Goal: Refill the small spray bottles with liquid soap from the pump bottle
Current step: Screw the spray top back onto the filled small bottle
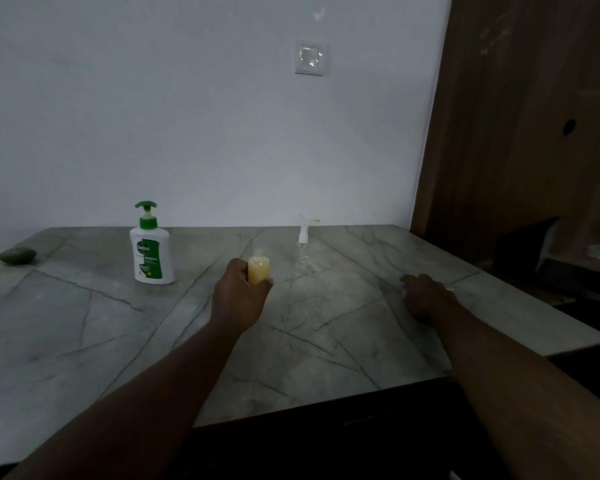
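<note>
A white pump bottle [152, 252] with a green pump head and green label stands upright on the left of the marble table [84, 323]. My left hand [239, 292] grips a small uncapped bottle [259, 269] filled with yellowish soap, held upright at the table's middle. Behind it, a small clear spray bottle [302, 244] with a white sprayer top stands near the back edge. My right hand [426, 296] rests palm down on the table at the right, fingers curled over something small that I cannot make out.
A dark green oval object [17, 255] lies at the far left of the table. A white wall with a switch plate [309, 58] rises behind. A brown wooden panel [527, 116] and dark items stand at the right, past the table's edge.
</note>
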